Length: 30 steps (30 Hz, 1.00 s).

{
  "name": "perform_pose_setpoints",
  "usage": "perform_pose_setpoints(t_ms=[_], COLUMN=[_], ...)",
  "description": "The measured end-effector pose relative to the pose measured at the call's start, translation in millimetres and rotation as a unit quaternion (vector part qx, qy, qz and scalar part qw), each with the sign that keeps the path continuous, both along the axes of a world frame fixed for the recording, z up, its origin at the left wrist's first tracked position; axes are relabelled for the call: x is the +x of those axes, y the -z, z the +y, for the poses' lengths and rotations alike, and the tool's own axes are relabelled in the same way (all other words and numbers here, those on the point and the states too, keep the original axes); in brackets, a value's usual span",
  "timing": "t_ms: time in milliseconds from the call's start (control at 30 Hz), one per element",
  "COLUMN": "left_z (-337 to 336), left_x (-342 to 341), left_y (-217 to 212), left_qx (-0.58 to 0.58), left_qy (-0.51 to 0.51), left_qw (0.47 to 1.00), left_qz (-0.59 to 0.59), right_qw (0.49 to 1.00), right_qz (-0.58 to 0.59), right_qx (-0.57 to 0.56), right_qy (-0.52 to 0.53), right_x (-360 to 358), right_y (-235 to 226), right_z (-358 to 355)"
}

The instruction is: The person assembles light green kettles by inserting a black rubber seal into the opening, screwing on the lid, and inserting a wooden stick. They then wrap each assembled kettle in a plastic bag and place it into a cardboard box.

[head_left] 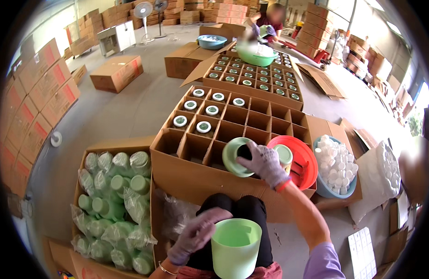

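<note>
My gloved right hand [265,163] reaches over the front of the divided carton [200,172]. Its fingers grip a pale green round piece [232,158] with a dark middle; its exact kind is unclear. A light green tub [236,253] with an open top stands upright on my lap. My gloved left hand [198,236] is beside its rim, fingers stretched out and slightly blurred, holding nothing I can see. White-rimmed round tops [203,127] show in several compartments at the carton's left. Beside my right hand, a red basin [305,160] holds a pale green-topped container [283,154].
Bagged green containers [114,209] fill a box at left. A blue basin [337,188] of small white caps and a white sack [379,176] stand at right. Beyond are another filled carton [251,76], a green basin [256,58] and a person [270,23] holding a container.
</note>
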State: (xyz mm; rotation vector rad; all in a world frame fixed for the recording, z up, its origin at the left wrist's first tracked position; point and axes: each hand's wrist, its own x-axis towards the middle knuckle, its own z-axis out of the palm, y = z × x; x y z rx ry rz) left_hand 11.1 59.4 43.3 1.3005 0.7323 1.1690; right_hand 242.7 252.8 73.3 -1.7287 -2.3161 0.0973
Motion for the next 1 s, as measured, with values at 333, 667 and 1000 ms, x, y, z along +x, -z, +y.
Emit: perform_pose_setpoints(t_ms=[333,667,1000], left_z=[8,70,132], left_x=[-13,-28,-5], left_y=[11,73,26], left_qx=[-0.08,-0.094,-0.192], left_qy=[0.006,-0.064,0.082], left_qw=[0.995,0.96,0.854], left_qz=[-0.056,-0.256,-0.476], right_qw=[0.974,0.977,0.907], right_qz=[-0.014,0.076,0.091], right_qx=[-0.001,0.074,0.241], right_qy=[-0.227,-0.187,-0.334], right_x=[-122,-117,-51], right_y=[71,45,-78], right_z=[184,185,-26])
